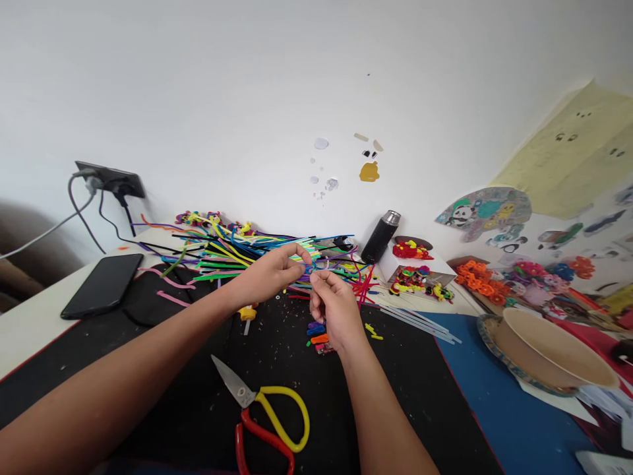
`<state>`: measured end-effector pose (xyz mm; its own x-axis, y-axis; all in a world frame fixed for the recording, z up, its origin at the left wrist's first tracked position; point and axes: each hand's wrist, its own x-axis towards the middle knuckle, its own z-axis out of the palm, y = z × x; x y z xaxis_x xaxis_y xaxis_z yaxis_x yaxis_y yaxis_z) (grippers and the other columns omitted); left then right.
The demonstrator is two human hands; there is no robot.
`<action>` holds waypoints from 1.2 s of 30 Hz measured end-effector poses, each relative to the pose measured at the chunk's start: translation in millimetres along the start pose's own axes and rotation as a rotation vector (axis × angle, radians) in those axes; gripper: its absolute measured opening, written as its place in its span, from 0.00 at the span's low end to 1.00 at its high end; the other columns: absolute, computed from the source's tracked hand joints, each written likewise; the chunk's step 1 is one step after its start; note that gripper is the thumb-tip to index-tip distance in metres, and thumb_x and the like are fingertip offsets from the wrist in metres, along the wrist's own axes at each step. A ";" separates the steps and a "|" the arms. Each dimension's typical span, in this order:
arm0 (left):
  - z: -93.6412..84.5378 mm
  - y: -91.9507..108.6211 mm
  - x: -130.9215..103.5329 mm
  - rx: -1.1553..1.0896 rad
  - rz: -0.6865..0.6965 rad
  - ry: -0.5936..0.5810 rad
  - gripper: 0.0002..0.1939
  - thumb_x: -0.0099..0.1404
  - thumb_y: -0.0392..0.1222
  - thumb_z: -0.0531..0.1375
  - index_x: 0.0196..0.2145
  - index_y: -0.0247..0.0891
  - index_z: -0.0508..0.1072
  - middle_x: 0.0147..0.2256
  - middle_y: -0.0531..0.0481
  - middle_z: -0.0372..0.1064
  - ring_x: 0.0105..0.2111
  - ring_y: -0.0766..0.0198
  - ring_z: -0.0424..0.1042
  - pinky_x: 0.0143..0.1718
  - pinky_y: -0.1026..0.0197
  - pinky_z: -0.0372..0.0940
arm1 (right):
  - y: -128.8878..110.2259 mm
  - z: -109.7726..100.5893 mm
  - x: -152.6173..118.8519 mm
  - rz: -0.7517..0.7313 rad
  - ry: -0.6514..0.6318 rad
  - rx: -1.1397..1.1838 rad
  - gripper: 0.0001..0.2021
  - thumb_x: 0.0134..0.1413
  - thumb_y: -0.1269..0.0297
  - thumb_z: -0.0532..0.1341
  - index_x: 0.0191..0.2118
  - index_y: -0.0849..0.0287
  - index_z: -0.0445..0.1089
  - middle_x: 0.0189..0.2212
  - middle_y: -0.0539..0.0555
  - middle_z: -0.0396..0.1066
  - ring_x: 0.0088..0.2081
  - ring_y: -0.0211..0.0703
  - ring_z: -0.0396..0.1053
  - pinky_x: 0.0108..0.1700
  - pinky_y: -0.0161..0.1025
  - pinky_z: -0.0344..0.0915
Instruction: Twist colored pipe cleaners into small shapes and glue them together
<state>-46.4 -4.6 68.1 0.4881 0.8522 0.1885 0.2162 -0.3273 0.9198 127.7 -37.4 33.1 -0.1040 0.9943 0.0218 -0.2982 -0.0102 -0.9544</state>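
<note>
My left hand (274, 270) and my right hand (336, 305) meet over the middle of the mat, fingertips almost touching. Both are closed in a pinch. Between them shows a small bit of blue pipe cleaner (310, 266), mostly covered by the fingers. Just behind lies a wide heap of pipe cleaners (222, 254) in many colours. Short cut pieces, purple and orange (320, 339), lie under my right hand, with yellow bits (373, 332) to its right. A small yellow piece with a pale stem (248, 314) sits below my left wrist.
Scissors (242, 396) with red and yellow handles lie open on the black mat (188, 389). A phone (103, 285) is at left. At the back right stand a black flask (380, 237) and a white box (415, 265); a beige bowl (554, 349) is far right.
</note>
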 end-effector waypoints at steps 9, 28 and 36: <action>0.1 5.4 -1.8 -0.036 0.010 -0.020 0.11 0.71 0.46 0.57 0.47 0.39 0.64 0.20 0.64 0.51 0.19 0.70 0.47 0.21 0.67 0.43 | -2.0 0.6 -0.9 -0.056 0.014 0.005 0.21 0.55 0.44 0.67 0.41 0.58 0.71 0.16 0.41 0.62 0.13 0.30 0.56 0.14 0.28 0.46; 3.4 3.9 -1.7 -0.200 -0.126 -0.057 0.16 0.66 0.43 0.58 0.51 0.39 0.67 0.20 0.63 0.53 0.18 0.70 0.47 0.21 0.66 0.44 | 1.4 2.1 -3.2 -0.107 -0.063 -0.266 0.15 0.59 0.50 0.64 0.34 0.58 0.69 0.16 0.42 0.63 0.13 0.32 0.59 0.16 0.30 0.53; 4.0 3.8 -2.4 -0.414 -0.263 -0.086 0.20 0.61 0.40 0.61 0.51 0.37 0.71 0.19 0.63 0.47 0.18 0.72 0.42 0.18 0.67 0.40 | 1.6 2.8 -4.3 -0.129 -0.063 -0.286 0.14 0.59 0.51 0.65 0.35 0.57 0.68 0.17 0.42 0.64 0.14 0.31 0.59 0.18 0.30 0.54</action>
<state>-43.3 -9.5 69.8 0.5337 0.8418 -0.0811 -0.0039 0.0983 0.9951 125.0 -42.0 32.3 -0.1441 0.9769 0.1576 -0.0344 0.1543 -0.9874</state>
